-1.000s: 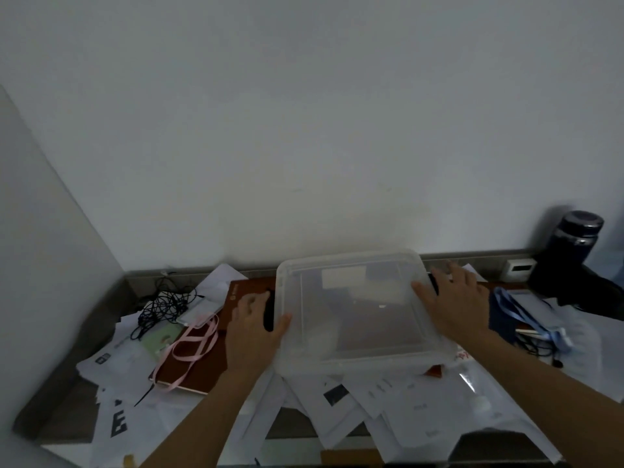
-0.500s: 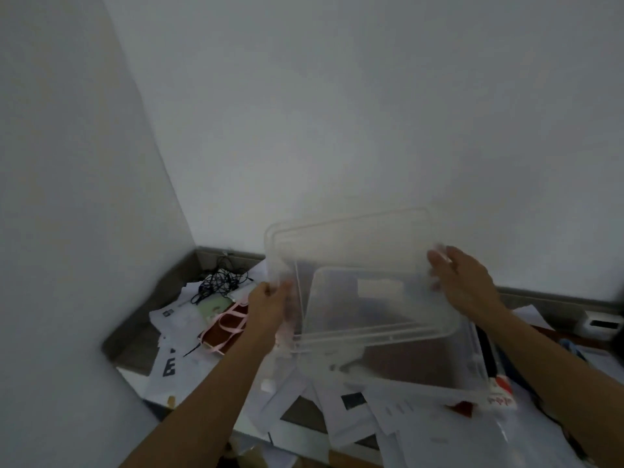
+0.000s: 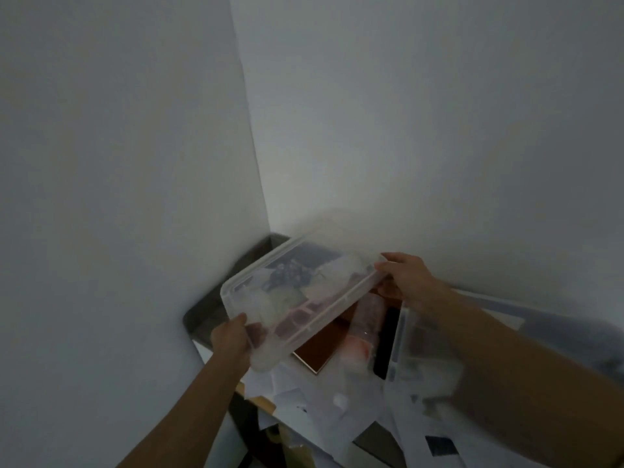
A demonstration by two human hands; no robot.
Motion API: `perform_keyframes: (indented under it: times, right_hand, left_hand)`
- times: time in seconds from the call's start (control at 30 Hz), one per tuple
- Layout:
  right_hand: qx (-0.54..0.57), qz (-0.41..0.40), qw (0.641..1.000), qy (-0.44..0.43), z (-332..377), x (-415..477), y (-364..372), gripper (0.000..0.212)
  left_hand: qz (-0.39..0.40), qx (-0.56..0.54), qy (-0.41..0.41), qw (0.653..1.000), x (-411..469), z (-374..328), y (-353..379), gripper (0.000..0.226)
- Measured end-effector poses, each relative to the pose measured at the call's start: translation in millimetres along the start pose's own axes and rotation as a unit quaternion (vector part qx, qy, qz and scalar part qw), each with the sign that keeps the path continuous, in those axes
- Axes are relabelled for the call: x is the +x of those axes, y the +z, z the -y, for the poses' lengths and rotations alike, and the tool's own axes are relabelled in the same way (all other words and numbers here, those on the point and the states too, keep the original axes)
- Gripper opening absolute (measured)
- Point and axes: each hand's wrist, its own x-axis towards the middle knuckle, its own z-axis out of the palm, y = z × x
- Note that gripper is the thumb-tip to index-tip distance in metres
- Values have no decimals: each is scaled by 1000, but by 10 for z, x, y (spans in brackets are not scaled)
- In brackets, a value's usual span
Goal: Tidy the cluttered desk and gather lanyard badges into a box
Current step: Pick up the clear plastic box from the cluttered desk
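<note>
Tight at the left: tabletop (image 3: 202, 319) butting into a wall corner (image 3: 256, 163), bare walls on two sides, open air above. Both hands up over that corner with a clear plastic lid (image 3: 332, 271), tilted and held apart from the box. Left hand (image 3: 233, 342) gripping the near left corner, thumb on top, fingers curled under the rim. Right hand (image 3: 410, 282) pinching the right corner, fingers above and below the rim.

Clear plastic box (image 3: 400, 336) down on the tabletop under the right forearm, open-topped, thin upright wall and rounded rim facing the middle; contents too blurred to tell.

Seen through the cloudy lid: a black cable tangle (image 3: 287, 276) and a pink lanyard strap (image 3: 304, 308), both on the clutter, outside the box. Near the box, a flat reddish-brown notebook (image 3: 320, 349) with a pale edge. Loose white papers (image 3: 297, 393), crumpled and overlapping, spilling over the near tabletop edge.
</note>
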Motion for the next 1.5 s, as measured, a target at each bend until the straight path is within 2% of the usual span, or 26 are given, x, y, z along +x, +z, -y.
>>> perform_keyframes:
  times: [0.1,0.17,0.23,0.27,0.33,0.4,0.47,0.5,0.53,0.6,0.63,0.67,0.73,0.8,0.87,0.9,0.93,0.97,1.03,1.1,1.17,1.2,1.3,1.5]
  right_hand:
    - [28,3,999,20,15,403,419,22]
    - [26,2,999,32,22,660,637,21]
    - [20,6,999,47,-13,924,896,13]
    - [20,8,998,55,-39,1017,992,8]
    - [32,13,996,77,-127,1200,1204,7]
    - [73,22,992,99,-218,1312,1361,10]
    - [102,49,986,120,-296,1407,1422,12]
    - [87,66,986,129,-327,1436,1397,15]
    - [49,82,986,134,-357,1457,1357,18]
    - [-120,100,982,103,-457,1524,1263,21]
    - [-235,100,965,58,-519,1569,1218,24]
    - [-356,100,929,4,-576,1610,1180,28]
    - [-525,141,836,-79,-665,1656,1179,39]
    - [-621,215,745,-114,-725,1679,1251,52]
    - [-717,267,631,-126,-776,1724,1336,64]
    - [-745,281,594,-119,-801,1747,1368,65]
    - [-755,285,581,-104,-808,1765,1391,61]
    - [-753,282,586,-100,-820,1780,1392,56]
    - [-726,259,627,-116,-795,1796,1334,47]
    - [-701,215,665,-139,-716,1792,1246,39]
    - [-694,156,682,-171,-596,1777,1139,31]
    - [-676,143,702,-172,-532,1766,1089,29]
    - [-621,143,755,-158,-269,1681,926,23]
    - [-464,85,857,-207,401,1265,583,14]
  left_hand:
    - [-6,104,34,994,307,-32,-131,35]
    - [-12,230,114,966,458,-83,-182,53]
    - [-7,338,232,912,590,-118,-244,68]
    - [26,361,277,890,585,-123,-238,74]
    - [119,407,311,851,651,-80,-213,88]
    - [170,517,326,773,769,42,-192,100]
    - [160,619,342,689,937,169,-184,96]
    - [147,643,344,669,1001,215,-170,90]
    - [138,653,345,660,1050,244,-152,84]
    - [132,656,345,658,1131,262,-82,77]
    - [133,652,346,661,1161,245,-39,75]
    - [134,646,347,667,1201,221,5,74]
    - [135,631,354,677,1267,159,77,73]
    - [136,621,366,679,1300,103,106,73]
    - [142,617,370,679,1315,74,112,74]
    - [145,614,371,682,1317,66,106,74]
    - [147,610,372,684,1321,59,105,74]
    - [149,607,373,685,1326,56,98,74]
    - [149,608,376,683,1321,57,97,73]
    - [146,614,376,678,1330,72,94,74]
    - [142,626,376,669,1329,87,95,75]
    - [140,632,375,663,1324,99,94,75]
    - [134,646,375,652,1283,152,114,75]
    - [115,676,370,627,1195,244,197,77]
